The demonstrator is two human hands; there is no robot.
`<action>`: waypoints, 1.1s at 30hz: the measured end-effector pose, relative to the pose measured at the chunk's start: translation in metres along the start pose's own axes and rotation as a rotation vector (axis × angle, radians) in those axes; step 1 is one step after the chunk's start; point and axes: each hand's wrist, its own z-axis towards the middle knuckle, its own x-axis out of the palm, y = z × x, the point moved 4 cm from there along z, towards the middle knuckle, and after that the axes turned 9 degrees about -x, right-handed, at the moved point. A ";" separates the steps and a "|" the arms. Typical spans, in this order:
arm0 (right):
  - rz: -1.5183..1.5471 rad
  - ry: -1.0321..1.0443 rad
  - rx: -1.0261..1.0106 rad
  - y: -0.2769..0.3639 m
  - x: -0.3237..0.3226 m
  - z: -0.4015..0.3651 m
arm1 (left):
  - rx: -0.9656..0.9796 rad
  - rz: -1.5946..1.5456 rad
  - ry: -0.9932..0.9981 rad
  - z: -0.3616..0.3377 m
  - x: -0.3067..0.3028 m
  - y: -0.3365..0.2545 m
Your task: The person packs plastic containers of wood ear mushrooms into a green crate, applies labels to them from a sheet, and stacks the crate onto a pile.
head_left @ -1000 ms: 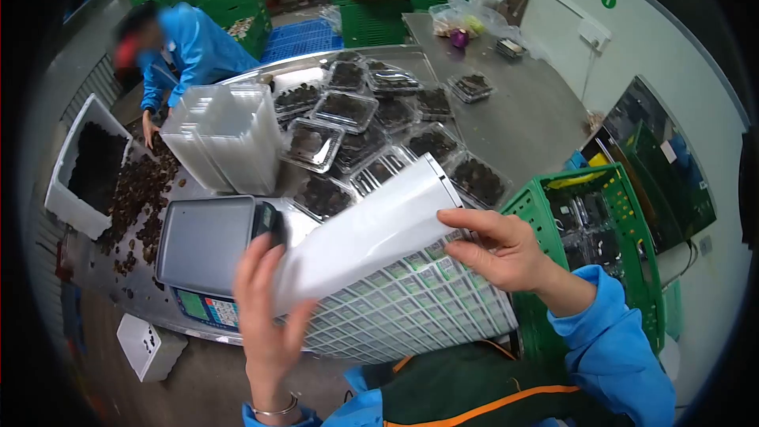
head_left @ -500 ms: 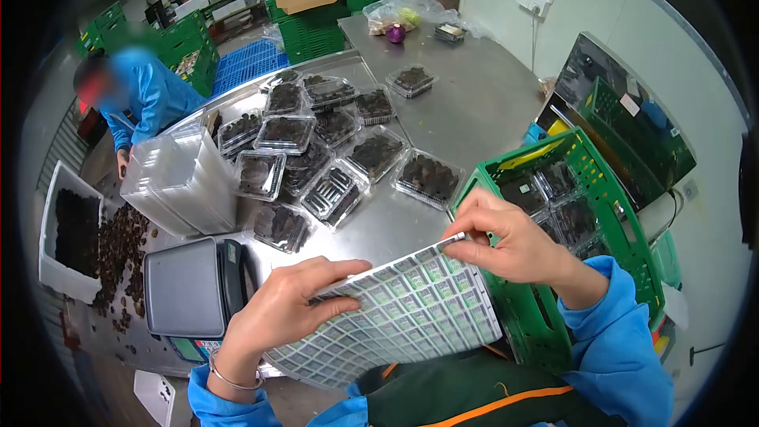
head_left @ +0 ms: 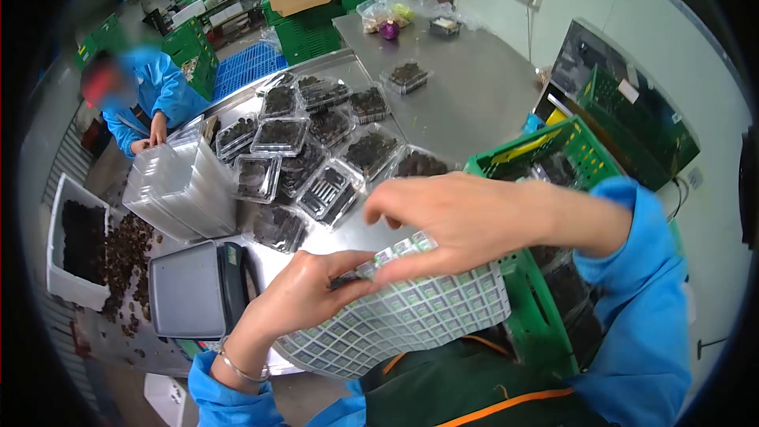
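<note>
Between my two hands a sheet of small green-and-white labels [head_left: 427,308] curves over my apron. My left hand [head_left: 304,296] pinches its upper left edge. My right hand [head_left: 451,225] reaches across the top of the sheet, thumb over its front near the left hand and fingers raised apart above; whether the thumb holds a label or strip is hidden. Beyond the hands lie several clear plastic boxes of dark pieces [head_left: 281,134], one box [head_left: 328,190] showing a ribbed surface. A stack of clear empty containers [head_left: 178,186] stands to the left.
A grey scale [head_left: 186,289] is at the left, beside loose dark pieces [head_left: 126,261] and a white tub [head_left: 59,269]. A green crate [head_left: 522,150] with boxes is at the right. A co-worker in blue [head_left: 150,95] touches the container stack. A purple item [head_left: 389,29] lies farther back.
My right hand has moved left along the sheet's top edge toward my left hand, its fingers now spread. The co-worker's hands have moved onto the container stack.
</note>
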 end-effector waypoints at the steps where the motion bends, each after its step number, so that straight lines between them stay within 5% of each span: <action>1: -0.048 0.305 0.005 0.000 0.011 0.006 | -0.017 0.018 0.017 0.001 0.002 -0.003; 2: -0.093 0.612 0.002 -0.002 0.024 0.004 | 0.023 0.024 0.005 0.001 0.002 -0.007; 6: 0.015 0.684 0.004 -0.010 0.042 -0.008 | 0.025 -0.001 0.023 -0.001 0.004 -0.006; 15: 0.137 0.369 0.003 -0.010 0.040 -0.025 | 0.050 0.004 0.078 0.005 0.008 -0.007; 22: 0.149 0.170 0.040 -0.010 0.037 -0.051 | -0.133 -0.119 0.381 0.026 0.014 0.001; 25: -0.255 0.074 -0.240 -0.001 0.039 -0.064 | -0.191 -0.198 0.468 0.043 0.026 0.009; 28: -0.311 -0.036 -0.270 -0.003 0.044 -0.084 | -0.264 0.061 0.445 0.063 0.041 0.029; 29: -0.254 -0.030 -0.108 -0.002 0.037 -0.091 | -0.208 0.110 0.347 0.067 0.042 0.034; 31: -0.008 -0.332 0.256 -0.019 -0.008 -0.129 | -0.202 0.154 0.149 0.057 0.044 0.053; 33: 0.302 -0.499 0.844 -0.053 -0.057 -0.200 | -0.328 0.149 -0.003 0.025 0.031 0.065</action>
